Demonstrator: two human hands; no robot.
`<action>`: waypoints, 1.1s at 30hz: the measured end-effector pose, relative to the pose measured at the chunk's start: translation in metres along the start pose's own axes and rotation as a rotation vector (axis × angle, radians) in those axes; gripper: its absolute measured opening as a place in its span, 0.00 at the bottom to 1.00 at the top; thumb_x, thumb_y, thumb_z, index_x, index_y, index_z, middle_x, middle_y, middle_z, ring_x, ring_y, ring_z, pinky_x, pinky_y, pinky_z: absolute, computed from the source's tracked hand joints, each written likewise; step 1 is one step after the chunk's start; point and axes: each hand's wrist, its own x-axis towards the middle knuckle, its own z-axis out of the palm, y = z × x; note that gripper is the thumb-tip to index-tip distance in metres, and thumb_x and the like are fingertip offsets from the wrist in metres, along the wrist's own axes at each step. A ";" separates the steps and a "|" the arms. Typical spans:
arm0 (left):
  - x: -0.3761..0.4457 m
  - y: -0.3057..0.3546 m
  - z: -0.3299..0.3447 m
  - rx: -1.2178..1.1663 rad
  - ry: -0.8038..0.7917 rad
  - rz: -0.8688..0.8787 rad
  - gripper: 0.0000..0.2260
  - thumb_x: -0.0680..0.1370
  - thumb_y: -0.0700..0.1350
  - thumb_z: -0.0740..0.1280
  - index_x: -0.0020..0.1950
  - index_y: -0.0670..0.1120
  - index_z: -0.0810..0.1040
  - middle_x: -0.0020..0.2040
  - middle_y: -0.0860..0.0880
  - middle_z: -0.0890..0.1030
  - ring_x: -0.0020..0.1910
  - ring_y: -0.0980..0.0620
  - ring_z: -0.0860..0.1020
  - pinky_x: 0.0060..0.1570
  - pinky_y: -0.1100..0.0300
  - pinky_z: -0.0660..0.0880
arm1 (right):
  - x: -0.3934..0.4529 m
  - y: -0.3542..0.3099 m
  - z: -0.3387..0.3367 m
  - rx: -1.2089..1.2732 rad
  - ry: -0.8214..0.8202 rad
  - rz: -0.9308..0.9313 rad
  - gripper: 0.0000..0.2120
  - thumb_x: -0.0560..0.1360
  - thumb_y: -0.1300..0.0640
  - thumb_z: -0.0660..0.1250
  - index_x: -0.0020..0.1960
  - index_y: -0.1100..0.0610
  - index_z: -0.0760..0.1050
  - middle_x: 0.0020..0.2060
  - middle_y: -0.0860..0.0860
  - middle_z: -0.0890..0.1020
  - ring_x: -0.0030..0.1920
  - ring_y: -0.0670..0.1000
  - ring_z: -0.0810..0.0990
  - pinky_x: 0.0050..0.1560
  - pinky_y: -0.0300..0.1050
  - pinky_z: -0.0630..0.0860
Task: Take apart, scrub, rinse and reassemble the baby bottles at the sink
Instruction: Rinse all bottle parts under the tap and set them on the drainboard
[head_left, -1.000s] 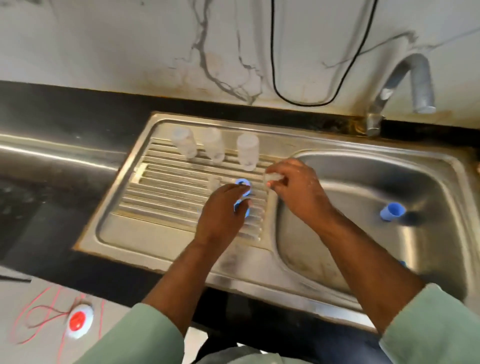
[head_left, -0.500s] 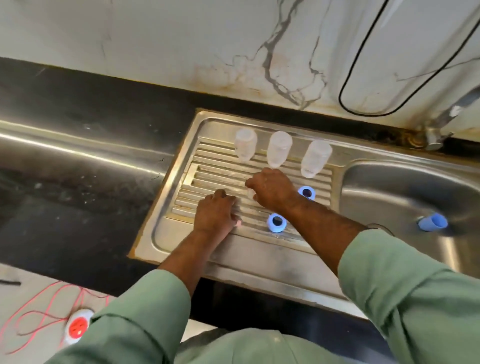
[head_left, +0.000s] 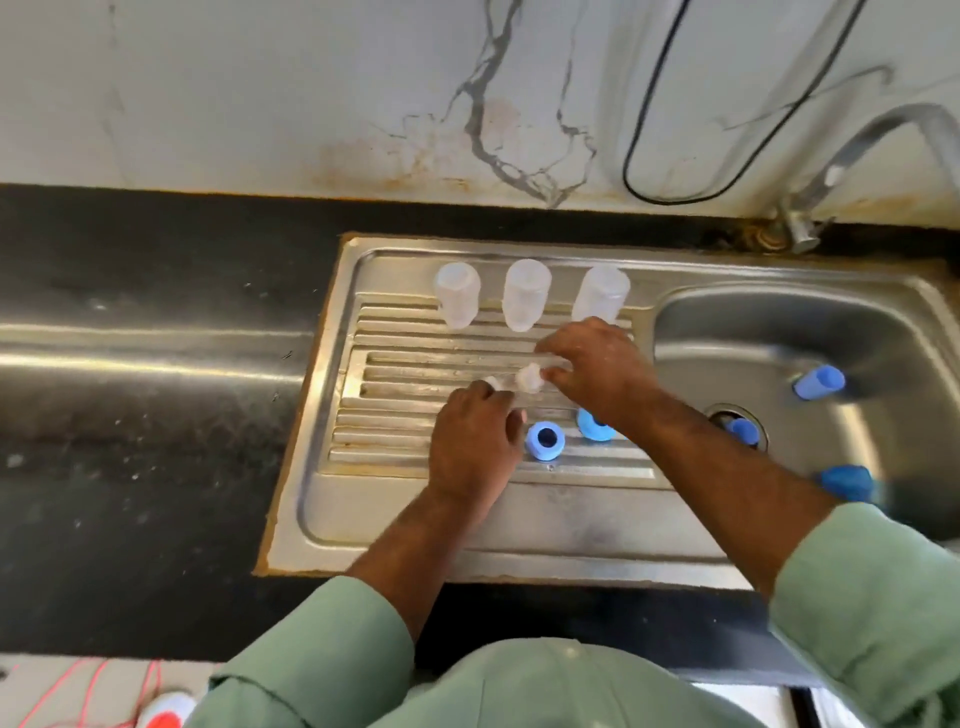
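Three clear bottle bodies stand upside down in a row at the back of the ribbed drainboard. Two blue screw rings lie near its front. My left hand is curled, knuckles up, and grips a small clear teat at its fingertips. My right hand reaches across from the sink side. Its thumb and fingertips pinch a second clear teat standing on the ribs.
In the sink basin lie three blue caps: one at the right, one on the drain, one near the front. A tap arches at the back right. Black counter lies to the left.
My view has shifted right and back toward the sink. My right hand has moved back toward the third bottle, and a clear teat now shows at its fingertips. My left hand stays on the ribs.
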 end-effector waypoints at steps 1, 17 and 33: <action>0.006 0.015 0.002 -0.034 0.013 0.042 0.08 0.74 0.46 0.67 0.48 0.44 0.83 0.41 0.45 0.80 0.42 0.42 0.78 0.43 0.52 0.77 | -0.012 0.015 -0.007 0.029 0.022 0.069 0.15 0.76 0.53 0.68 0.62 0.51 0.79 0.60 0.50 0.80 0.62 0.54 0.74 0.63 0.48 0.66; 0.045 0.225 0.139 0.011 -0.536 0.127 0.14 0.78 0.47 0.67 0.63 0.45 0.78 0.59 0.43 0.77 0.59 0.42 0.76 0.60 0.50 0.74 | -0.141 0.256 0.002 0.026 -0.435 0.371 0.08 0.74 0.54 0.69 0.53 0.51 0.80 0.53 0.53 0.81 0.55 0.58 0.80 0.52 0.47 0.76; 0.068 0.276 0.198 0.107 -0.665 -0.278 0.13 0.79 0.42 0.64 0.63 0.45 0.77 0.61 0.44 0.76 0.60 0.40 0.76 0.58 0.50 0.75 | -0.130 0.334 0.108 0.127 -0.816 0.250 0.12 0.73 0.62 0.69 0.56 0.60 0.79 0.52 0.55 0.81 0.54 0.58 0.81 0.51 0.47 0.77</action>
